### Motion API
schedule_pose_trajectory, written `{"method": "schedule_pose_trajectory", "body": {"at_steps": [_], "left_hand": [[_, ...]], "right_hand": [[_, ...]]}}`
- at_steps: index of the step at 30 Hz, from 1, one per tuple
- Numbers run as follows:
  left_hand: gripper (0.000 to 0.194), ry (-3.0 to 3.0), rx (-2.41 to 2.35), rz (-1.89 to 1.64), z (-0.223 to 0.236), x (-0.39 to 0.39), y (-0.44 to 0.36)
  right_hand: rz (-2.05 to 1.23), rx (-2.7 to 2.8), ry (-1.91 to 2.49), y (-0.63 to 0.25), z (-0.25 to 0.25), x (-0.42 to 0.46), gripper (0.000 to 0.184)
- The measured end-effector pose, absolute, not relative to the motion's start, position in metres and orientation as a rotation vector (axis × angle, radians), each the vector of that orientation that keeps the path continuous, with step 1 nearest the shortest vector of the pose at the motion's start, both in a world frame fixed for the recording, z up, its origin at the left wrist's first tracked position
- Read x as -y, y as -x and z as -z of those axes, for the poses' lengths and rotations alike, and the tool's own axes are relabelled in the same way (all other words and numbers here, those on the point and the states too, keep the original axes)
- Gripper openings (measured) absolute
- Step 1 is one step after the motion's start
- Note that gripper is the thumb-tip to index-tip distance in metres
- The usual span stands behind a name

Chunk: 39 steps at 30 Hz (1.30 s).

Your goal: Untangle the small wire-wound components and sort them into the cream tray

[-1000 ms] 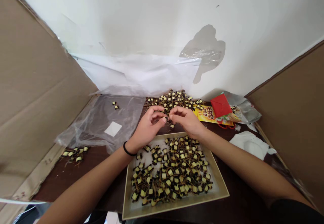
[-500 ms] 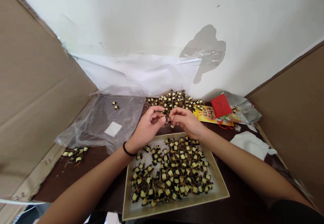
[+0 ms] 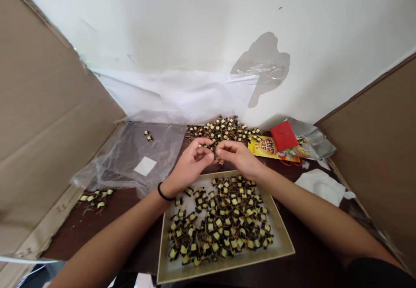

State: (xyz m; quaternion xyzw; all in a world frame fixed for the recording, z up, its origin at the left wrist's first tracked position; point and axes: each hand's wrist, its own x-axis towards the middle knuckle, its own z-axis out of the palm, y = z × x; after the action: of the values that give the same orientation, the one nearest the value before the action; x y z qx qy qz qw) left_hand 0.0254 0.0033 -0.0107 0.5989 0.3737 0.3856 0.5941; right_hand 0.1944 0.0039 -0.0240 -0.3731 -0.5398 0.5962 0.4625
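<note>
My left hand, with a black band on the wrist, pinches a small wire-wound coil between thumb and fingers. Close against it, the thumb and forefinger of my right hand are pinched at the same coil, seemingly on its thin wire leads. The fingertips hide most of the piece. Both hands are held above the far rim of a shallow cream tray. Many similar coils, black with yellow tape and copper-coloured leads, lie jumbled inside it. Behind my hands rises a pile of more such coils.
Clear plastic sheeting with a white label covers the left of the dark table. A small coil cluster lies in front. To the right are a yellow packet, a red envelope and white tissue. Cardboard walls flank the table.
My fingertips have drawn slightly closer together and the right hand has shifted a little left. The coil is more hidden between them. Tray and piles look the same.
</note>
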Motion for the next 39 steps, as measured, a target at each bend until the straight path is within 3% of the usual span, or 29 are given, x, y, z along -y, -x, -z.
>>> {"method": "schedule_pose_trajectory", "body": {"at_steps": [13, 20, 30, 39], "left_hand": [[0.036, -1.502, -0.89, -0.849, 0.0104, -0.0046, -0.026], [0.037, -1.386, -0.922, -0.927, 0.0088, -0.0037, -0.0275], [0.037, -1.319, -0.91, -0.998, 0.0143, -0.007, -0.0267], [0.038, -1.321, -0.9, -0.974, 0.0133, -0.0068, -0.0263]], "right_hand": [[-1.112, 1.485, 1.054, -0.1941, 0.0273, -0.0037, 0.023], [-1.204, 1.187, 1.113, -0.1934, 0.0277, -0.0082, 0.028], [-1.201, 1.484, 1.03, -0.1944, 0.0224, -0.0034, 0.019], [-1.239, 1.424, 1.018, -0.1942, 0.0244, -0.0043, 0.02]]}}
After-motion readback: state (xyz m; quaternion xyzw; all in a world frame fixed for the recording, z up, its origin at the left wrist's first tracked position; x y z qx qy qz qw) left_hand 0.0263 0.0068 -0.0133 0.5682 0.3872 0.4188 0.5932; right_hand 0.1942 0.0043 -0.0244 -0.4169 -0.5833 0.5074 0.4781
